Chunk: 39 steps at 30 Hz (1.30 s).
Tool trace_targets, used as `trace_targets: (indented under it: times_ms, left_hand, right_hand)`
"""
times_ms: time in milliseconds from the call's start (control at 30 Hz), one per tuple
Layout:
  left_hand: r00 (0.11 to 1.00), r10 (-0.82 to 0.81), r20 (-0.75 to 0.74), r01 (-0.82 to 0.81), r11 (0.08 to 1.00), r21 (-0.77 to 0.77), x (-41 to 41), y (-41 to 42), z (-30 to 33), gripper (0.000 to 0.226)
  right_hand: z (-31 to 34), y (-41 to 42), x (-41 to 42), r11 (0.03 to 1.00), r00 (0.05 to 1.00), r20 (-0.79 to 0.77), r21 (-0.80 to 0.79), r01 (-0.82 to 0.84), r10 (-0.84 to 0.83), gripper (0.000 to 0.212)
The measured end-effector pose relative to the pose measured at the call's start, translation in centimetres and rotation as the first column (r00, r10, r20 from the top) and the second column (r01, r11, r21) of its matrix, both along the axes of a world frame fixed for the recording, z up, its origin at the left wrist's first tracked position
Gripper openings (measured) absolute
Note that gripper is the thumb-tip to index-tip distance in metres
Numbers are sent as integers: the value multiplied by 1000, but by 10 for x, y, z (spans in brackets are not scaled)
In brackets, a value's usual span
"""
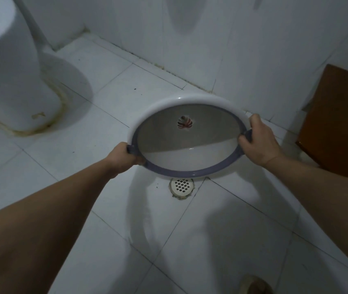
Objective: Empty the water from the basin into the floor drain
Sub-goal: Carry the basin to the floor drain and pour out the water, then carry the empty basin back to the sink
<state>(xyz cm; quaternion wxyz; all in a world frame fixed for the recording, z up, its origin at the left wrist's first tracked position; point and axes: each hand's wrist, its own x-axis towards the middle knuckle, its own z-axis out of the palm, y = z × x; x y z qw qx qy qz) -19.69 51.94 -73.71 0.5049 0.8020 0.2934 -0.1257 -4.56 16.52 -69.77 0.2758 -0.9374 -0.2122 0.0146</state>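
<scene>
A round white basin (187, 151) with a purple rim and a leaf picture inside is held above the tiled floor, tilted with its near edge down. My left hand (124, 157) grips the rim's left handle and my right hand (258, 143) grips the right handle. A little water lies pooled in the low near side. The round white floor drain (182, 187), with a grid cover, sits just below the basin's near edge, partly hidden by it.
A white toilet base (18, 81) stands at the left. A brown wooden stool (336, 124) stands at the right by the wall. White tiled walls close the back. A slipper toe (255, 284) shows at the bottom edge.
</scene>
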Motion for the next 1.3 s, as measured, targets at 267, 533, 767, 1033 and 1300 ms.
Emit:
trace_targets:
  times_ms: [267,533,767,1033,1300]
  left_hand:
    - [997,26,77,-14,988,-153,5,12,6,35]
    - [950,268,159,-260,963,-68,7,18,4,31]
    - [895,392,211,-393,919,-41,26,24,43,28]
    - [866,415,280,-445,894,52,26,47,173,20]
    - [866,391,312,-444,888,121,-2,68,347,22]
  right_hand:
    - [0,18,2,983,997,-5,164,77,-77,21]
    - [-2,39,-3,951,973,-123,216,220,-197,10]
    - [26,66,7,930,949,-209,235,282,-234,17]
    - [148,99,-3,896,931,-234,284,342,-281,28]
    - [310,123,-42,849,886,-333,311,427,-324,8]
